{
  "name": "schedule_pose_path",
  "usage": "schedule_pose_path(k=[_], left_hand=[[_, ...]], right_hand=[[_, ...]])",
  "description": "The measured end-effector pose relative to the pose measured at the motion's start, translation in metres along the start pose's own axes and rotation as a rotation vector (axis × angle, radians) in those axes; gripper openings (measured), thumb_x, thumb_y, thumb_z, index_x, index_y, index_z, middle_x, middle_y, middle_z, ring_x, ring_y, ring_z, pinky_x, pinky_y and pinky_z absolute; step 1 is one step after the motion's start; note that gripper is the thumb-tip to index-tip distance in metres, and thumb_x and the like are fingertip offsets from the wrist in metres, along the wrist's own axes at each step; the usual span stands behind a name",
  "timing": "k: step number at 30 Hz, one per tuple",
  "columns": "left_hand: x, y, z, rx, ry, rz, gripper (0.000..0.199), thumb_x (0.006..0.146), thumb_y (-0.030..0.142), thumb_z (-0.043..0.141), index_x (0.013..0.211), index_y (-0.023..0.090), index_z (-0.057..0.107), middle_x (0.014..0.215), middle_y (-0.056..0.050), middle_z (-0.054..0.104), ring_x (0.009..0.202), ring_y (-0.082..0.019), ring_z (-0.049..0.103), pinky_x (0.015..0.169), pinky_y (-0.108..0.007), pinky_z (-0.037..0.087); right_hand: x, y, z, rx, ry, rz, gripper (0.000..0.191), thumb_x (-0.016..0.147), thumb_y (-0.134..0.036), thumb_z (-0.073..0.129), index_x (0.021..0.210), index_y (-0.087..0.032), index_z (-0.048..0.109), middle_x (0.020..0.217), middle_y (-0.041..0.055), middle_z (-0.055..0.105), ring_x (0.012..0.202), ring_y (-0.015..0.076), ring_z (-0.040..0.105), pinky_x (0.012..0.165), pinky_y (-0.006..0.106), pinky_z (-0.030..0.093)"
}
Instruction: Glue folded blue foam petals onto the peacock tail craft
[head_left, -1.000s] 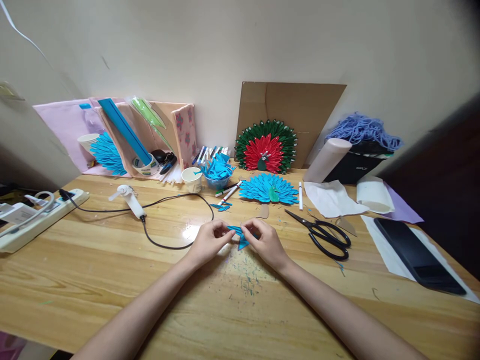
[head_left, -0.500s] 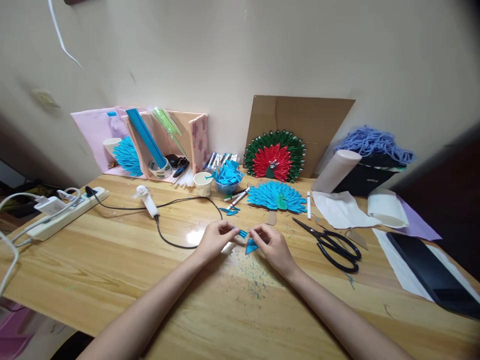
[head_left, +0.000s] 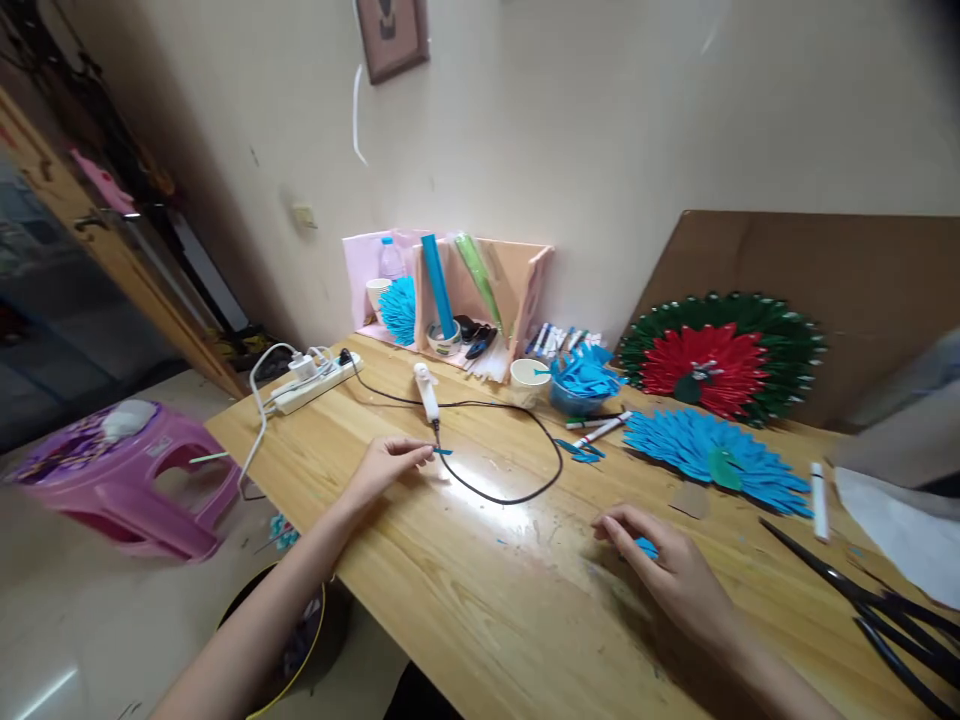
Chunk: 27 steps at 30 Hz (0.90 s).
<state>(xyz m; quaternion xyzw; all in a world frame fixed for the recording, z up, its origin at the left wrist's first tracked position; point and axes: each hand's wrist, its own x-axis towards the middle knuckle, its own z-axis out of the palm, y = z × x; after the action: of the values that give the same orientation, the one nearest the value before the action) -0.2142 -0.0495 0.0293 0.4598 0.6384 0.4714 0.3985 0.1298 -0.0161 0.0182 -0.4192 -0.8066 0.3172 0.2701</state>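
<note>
My left hand (head_left: pixel 386 472) pinches a short dark-blue paper strip (head_left: pixel 444 452) between thumb and forefinger, just above the table and beside the black cord. Close beyond that hand lies a white glue gun (head_left: pixel 426 392). My right hand (head_left: pixel 664 565) is curled low over the table, thumb against the fingers. A blue paper piece (head_left: pixel 646 547) shows in the gap of that hand, mostly hidden by it. Past the right hand sits a blue paper peacock (head_left: pixel 675 450) with a green body.
Black scissors (head_left: pixel 862 600) lie at the right. A bowl of blue paper pieces (head_left: pixel 581 395), a paper cup (head_left: pixel 529 380) and markers (head_left: pixel 604 428) stand or lie farther back. A power strip (head_left: pixel 315 385) sits at the left edge; a pink stool (head_left: pixel 180 490) and bin (head_left: pixel 319 640) are below.
The view has swung left. My hands, close together before over the blue paper, are now far apart: the left has moved left with the strip, near the glue gun.
</note>
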Motion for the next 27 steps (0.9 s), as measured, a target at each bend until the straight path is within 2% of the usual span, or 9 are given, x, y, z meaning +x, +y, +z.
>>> schedule_pose_path(k=[3, 6, 10, 12, 14, 17, 19, 23, 27], left_hand=[[0.007, -0.008, -0.032, -0.019, 0.092, -0.012, 0.03, 0.062, 0.04, 0.069, 0.079, 0.016, 0.071, 0.076, -0.007, 0.07, 0.061, -0.015, 0.06, 0.056, -0.025, 0.046], [0.023, -0.009, -0.049, 0.013, 0.169, 0.054, 0.03, 0.062, 0.041, 0.068, 0.075, 0.014, 0.071, 0.071, -0.006, 0.069, 0.062, -0.015, 0.06, 0.06, -0.026, 0.047], [0.046, -0.012, -0.057, 0.099, 0.26, 0.183, 0.031, 0.063, 0.039, 0.067, 0.079, 0.013, 0.07, 0.074, -0.007, 0.069, 0.067, -0.016, 0.061, 0.063, -0.025, 0.047], [0.052, -0.017, -0.058, 0.115, 0.287, 0.229, 0.03, 0.066, 0.037, 0.065, 0.082, 0.012, 0.069, 0.081, -0.009, 0.069, 0.072, -0.017, 0.062, 0.067, -0.026, 0.047], [0.055, -0.024, -0.058, 0.107, 0.303, 0.247, 0.032, 0.068, 0.035, 0.064, 0.09, 0.012, 0.068, 0.084, -0.009, 0.069, 0.075, -0.017, 0.062, 0.07, -0.026, 0.047], [0.054, -0.035, -0.06, 0.077, 0.332, 0.208, 0.04, 0.067, 0.033, 0.065, 0.1, 0.011, 0.065, 0.082, -0.009, 0.07, 0.073, -0.018, 0.063, 0.067, -0.027, 0.048], [0.054, -0.04, -0.061, 0.058, 0.336, 0.178, 0.038, 0.066, 0.033, 0.065, 0.097, 0.011, 0.066, 0.085, -0.01, 0.07, 0.074, -0.019, 0.063, 0.067, -0.027, 0.048], [0.055, -0.044, -0.062, 0.057, 0.306, 0.175, 0.027, 0.068, 0.032, 0.064, 0.086, 0.013, 0.069, 0.086, -0.009, 0.07, 0.076, -0.02, 0.064, 0.069, -0.028, 0.049], [0.055, -0.044, -0.061, 0.085, 0.296, 0.153, 0.024, 0.068, 0.03, 0.064, 0.083, 0.013, 0.069, 0.082, -0.009, 0.07, 0.073, -0.019, 0.064, 0.067, -0.028, 0.049]], right_hand=[[0.033, -0.02, 0.024, 0.002, -0.07, -0.039, 0.022, 0.086, -0.036, 0.041, 0.08, -0.022, 0.057, 0.079, 0.0042, 0.063, 0.072, 0.0187, 0.059, 0.063, 0.029, 0.045], [0.091, -0.042, 0.063, 0.054, -0.026, -0.075, 0.019, 0.083, -0.033, 0.045, 0.089, -0.019, 0.056, 0.082, 0.0059, 0.063, 0.071, 0.0185, 0.059, 0.062, 0.029, 0.046], [0.173, -0.07, 0.124, 0.075, 0.105, -0.069, 0.028, 0.077, -0.032, 0.051, 0.099, -0.014, 0.053, 0.09, 0.0103, 0.061, 0.077, 0.0191, 0.058, 0.066, 0.03, 0.045], [0.202, -0.081, 0.149, 0.041, 0.123, -0.077, 0.028, 0.074, -0.033, 0.055, 0.094, -0.014, 0.054, 0.085, 0.0098, 0.061, 0.075, 0.0193, 0.057, 0.064, 0.029, 0.043], [0.22, -0.087, 0.166, 0.026, 0.111, -0.098, 0.022, 0.072, -0.031, 0.057, 0.087, -0.015, 0.056, 0.081, 0.0086, 0.061, 0.073, 0.019, 0.056, 0.063, 0.028, 0.041], [0.226, -0.087, 0.175, 0.023, 0.075, -0.099, 0.013, 0.075, -0.028, 0.052, 0.078, -0.015, 0.057, 0.074, 0.0071, 0.061, 0.068, 0.0188, 0.055, 0.061, 0.027, 0.038], [0.22, -0.085, 0.172, 0.04, 0.079, -0.09, 0.018, 0.079, -0.029, 0.046, 0.077, -0.015, 0.057, 0.07, 0.0057, 0.06, 0.065, 0.0182, 0.053, 0.059, 0.027, 0.037], [0.187, -0.083, 0.153, 0.233, 0.163, -0.101, 0.032, 0.083, -0.038, 0.039, 0.095, -0.013, 0.057, 0.076, 0.0048, 0.06, 0.063, 0.0163, 0.053, 0.058, 0.025, 0.038], [0.152, -0.078, 0.143, 0.315, 0.061, -0.08, 0.033, 0.083, -0.04, 0.041, 0.091, -0.014, 0.06, 0.07, 0.0027, 0.061, 0.06, 0.0151, 0.054, 0.057, 0.024, 0.04]])
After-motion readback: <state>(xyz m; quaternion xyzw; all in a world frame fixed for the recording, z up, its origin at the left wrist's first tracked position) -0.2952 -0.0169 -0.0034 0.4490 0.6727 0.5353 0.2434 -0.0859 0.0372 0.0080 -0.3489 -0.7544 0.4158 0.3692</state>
